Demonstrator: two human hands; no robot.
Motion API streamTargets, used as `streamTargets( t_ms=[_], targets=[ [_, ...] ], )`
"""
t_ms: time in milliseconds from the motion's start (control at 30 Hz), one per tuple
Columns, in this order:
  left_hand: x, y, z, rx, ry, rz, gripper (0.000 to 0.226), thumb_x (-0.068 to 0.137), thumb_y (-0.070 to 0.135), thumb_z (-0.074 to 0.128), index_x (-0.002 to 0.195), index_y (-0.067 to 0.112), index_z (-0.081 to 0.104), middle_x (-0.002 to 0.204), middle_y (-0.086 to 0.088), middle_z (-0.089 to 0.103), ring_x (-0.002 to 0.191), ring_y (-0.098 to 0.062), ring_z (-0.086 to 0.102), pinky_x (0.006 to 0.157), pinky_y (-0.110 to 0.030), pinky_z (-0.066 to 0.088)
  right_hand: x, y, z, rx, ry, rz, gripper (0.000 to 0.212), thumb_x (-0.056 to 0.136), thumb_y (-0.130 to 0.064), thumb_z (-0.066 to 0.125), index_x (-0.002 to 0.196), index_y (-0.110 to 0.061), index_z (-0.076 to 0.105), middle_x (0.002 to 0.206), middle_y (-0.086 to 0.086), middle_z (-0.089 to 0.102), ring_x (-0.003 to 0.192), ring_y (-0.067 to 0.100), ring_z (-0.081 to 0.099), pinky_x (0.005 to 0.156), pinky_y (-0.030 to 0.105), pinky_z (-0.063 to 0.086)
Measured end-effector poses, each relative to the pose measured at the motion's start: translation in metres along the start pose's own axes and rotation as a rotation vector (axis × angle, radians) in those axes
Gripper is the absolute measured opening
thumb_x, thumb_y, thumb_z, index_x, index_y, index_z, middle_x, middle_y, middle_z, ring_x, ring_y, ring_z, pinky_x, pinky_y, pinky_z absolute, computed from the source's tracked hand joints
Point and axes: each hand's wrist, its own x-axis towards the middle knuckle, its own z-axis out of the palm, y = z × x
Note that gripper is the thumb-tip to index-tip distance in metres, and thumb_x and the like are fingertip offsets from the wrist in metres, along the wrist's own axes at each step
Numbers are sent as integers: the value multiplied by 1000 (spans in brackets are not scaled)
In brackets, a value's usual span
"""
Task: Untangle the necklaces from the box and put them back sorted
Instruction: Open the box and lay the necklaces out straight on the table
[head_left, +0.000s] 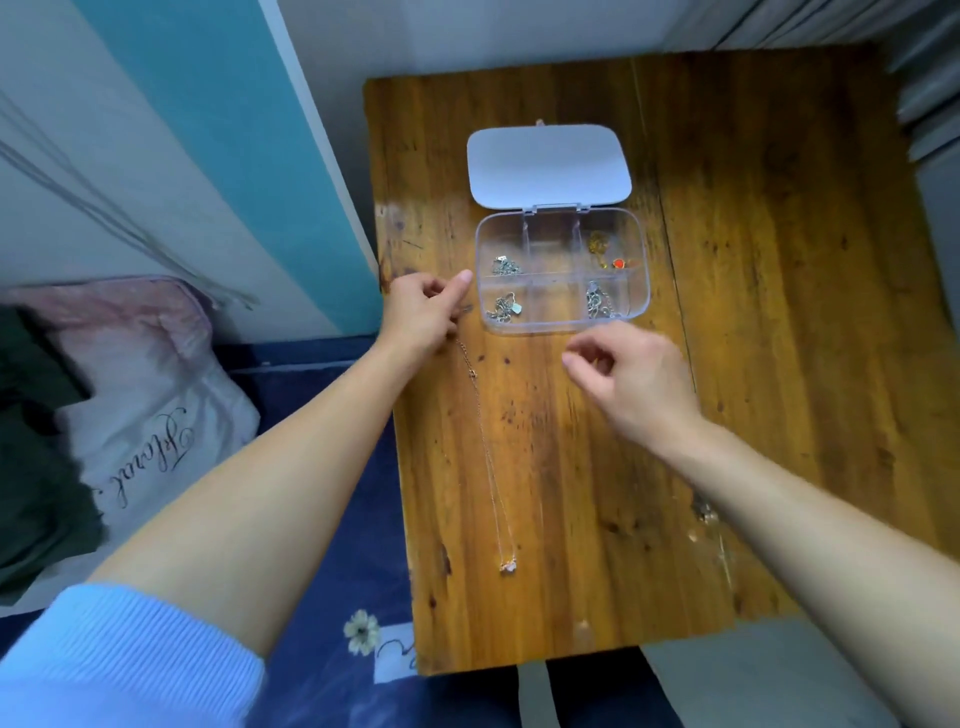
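The clear compartment box (561, 270), lid open, holds tangled chains in four corner cells. Left hand (423, 312) pinches a thin necklace (485, 441) beside it; right hand (628, 374) hovers, loosely curled, empty.

My work surface is a wooden table (753, 338), its top brown, streaked and marked with dark spots. To my left, beyond its edge, a white pillow (150, 415) with black cursive lettering lies on a dark blue bedsheet (332, 519) printed with a pale flower (362, 630), and a dark green cloth (31, 441) sits against the pillow's far side. Behind them rises a wall (208, 130) with a broad teal stripe between paler bands.
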Motion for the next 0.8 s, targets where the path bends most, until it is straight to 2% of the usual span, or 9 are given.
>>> streamTargets(
  t_ms=[100,200,267,367,500,600,800],
  targets=[
    [9,2,5,-22,-26,-16,35,85,46,68,82,10,68,67,-1,62,57,-18,55,62,-35,49,60,-15,2,-93,-38,45,18,84,-39,65,89,-25,75,84,-2,73,82,22,64,63,28,40],
    [13,-3,8,-21,-19,-22,36,81,49,71,74,13,69,65,-2,62,62,-21,55,67,-37,49,91,-28,19,-256,-153,72,23,82,-46,66,92,-28,75,94,2,74,92,27,64,68,31,43],
    [15,-5,8,-16,-23,-23,40,81,50,70,72,11,70,66,-5,62,65,-23,55,69,-40,49,100,-31,32,-384,-202,74,24,82,-45,66,96,-26,74,99,8,72,95,31,64,71,34,45],
    [16,-7,8,-17,-17,-26,46,80,53,70,73,7,70,69,-8,62,67,-24,53,67,-39,47,107,-32,42,-494,-199,73,23,79,-39,69,95,-23,73,98,11,71,93,34,65,68,33,41],
    [15,-7,8,-11,-21,-19,44,81,53,69,70,10,70,70,-7,63,69,-24,54,70,-45,53,116,-36,45,-494,-233,121,29,73,-38,76,96,-21,72,98,9,71,93,33,66,67,31,41],
    [14,-5,8,-9,-22,-27,40,81,52,70,68,14,68,70,-5,62,70,-24,55,76,-52,55,118,-38,45,-416,-279,180,26,73,-35,73,95,-20,72,97,7,71,93,30,65,68,32,44],
    [11,-2,7,-10,-20,-33,44,81,52,69,77,8,71,72,-7,63,71,-23,56,79,-53,55,106,-31,44,-310,-215,188,13,73,-35,70,74,-22,70,84,3,68,81,27,59,64,31,37]
  ],
)
